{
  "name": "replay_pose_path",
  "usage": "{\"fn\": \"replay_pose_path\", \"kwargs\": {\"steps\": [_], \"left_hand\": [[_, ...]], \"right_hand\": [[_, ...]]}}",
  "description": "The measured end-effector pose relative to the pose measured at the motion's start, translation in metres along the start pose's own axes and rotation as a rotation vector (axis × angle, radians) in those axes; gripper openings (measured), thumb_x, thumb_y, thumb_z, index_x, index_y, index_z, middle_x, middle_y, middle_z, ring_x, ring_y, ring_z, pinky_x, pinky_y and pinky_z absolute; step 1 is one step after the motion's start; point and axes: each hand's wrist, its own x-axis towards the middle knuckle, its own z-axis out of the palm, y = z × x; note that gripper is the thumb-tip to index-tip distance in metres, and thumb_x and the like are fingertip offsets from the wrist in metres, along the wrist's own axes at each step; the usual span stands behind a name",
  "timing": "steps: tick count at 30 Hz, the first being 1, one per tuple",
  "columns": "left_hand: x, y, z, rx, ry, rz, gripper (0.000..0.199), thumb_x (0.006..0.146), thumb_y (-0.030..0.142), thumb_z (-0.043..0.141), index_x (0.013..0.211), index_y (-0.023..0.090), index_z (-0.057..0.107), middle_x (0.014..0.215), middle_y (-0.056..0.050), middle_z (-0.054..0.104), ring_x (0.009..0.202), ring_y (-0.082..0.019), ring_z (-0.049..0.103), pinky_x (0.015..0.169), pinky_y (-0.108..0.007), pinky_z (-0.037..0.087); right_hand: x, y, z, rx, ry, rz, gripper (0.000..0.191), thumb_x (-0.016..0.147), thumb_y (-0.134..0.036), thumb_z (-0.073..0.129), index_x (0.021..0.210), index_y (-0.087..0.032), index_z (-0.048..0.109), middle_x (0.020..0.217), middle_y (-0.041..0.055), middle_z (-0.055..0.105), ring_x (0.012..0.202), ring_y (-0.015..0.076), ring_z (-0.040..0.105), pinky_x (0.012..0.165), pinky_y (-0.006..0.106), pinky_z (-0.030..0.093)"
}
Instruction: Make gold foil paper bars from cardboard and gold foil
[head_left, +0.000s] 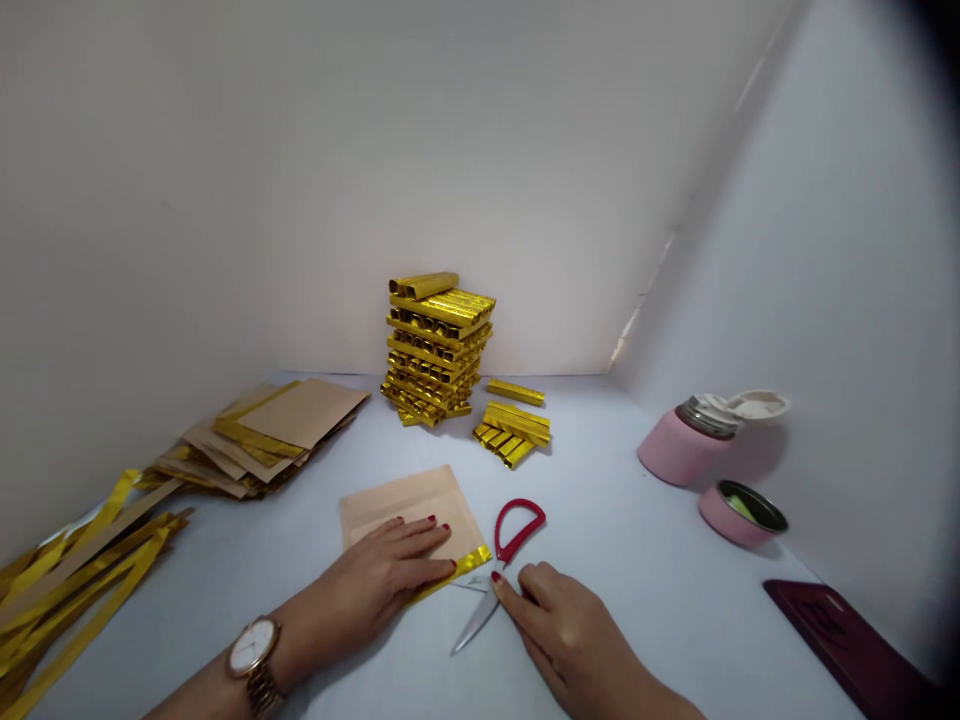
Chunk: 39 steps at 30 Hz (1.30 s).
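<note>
My left hand (397,565) lies flat with fingers spread on a sheet of brown paper (409,482). A shiny gold strip (471,562) runs along the paper's near right edge, beside my left thumb. A pair of scissors (504,545) stands with blades spread, one red handle loop pointing away from me. Closed fingers of my right hand (559,615) grip the scissors near the pivot, covering the other handle. One blade reaches toward the gold strip; whether it lies under the paper I cannot tell. The other points down toward me.
Gold folded tubes form a tall stack (435,345), with a smaller pile (516,430) beside it. Brown and gold sheets (300,415) and loose gold strips (97,590) lie left. Right are a pink flask (679,450), a pink cup-like lid (739,515) and a dark red flat object (840,640).
</note>
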Motion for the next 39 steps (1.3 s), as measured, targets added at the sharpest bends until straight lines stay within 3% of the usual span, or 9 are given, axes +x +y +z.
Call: {"fn": "replay_pose_path", "kwargs": {"steps": [24,33,39], "left_hand": [[0.002,0.005,-0.005,0.031,-0.062,-0.021,0.044,0.096,0.013,0.043,0.134,0.036,0.046,0.143,-0.004,0.043,0.132,-0.025,0.038,0.104,-0.05,0.034],[0.004,0.003,-0.008,0.029,-0.03,0.01,0.034,0.097,0.018,0.046,0.125,0.034,0.056,0.139,-0.004,0.049,0.13,-0.025,0.041,0.103,-0.046,0.037],[-0.011,-0.004,-0.011,0.047,-0.044,-0.009,0.034,0.098,0.024,0.044,0.129,0.036,0.053,0.141,-0.004,0.046,0.131,-0.025,0.039,0.105,-0.047,0.034]], "right_hand": [[0.008,-0.011,0.002,0.037,-0.007,-0.015,0.034,0.086,-0.005,0.037,0.11,-0.009,0.061,0.075,0.0103,0.061,0.064,0.0199,0.057,0.053,0.03,0.048],[0.006,-0.011,0.0,0.009,0.022,-0.043,0.035,0.087,-0.004,0.035,0.11,-0.009,0.061,0.072,0.0098,0.061,0.06,0.019,0.056,0.05,0.028,0.048],[0.004,-0.01,0.002,0.012,0.031,-0.049,0.035,0.087,-0.005,0.036,0.11,-0.008,0.062,0.071,0.0099,0.061,0.059,0.0193,0.057,0.048,0.029,0.048]]}}
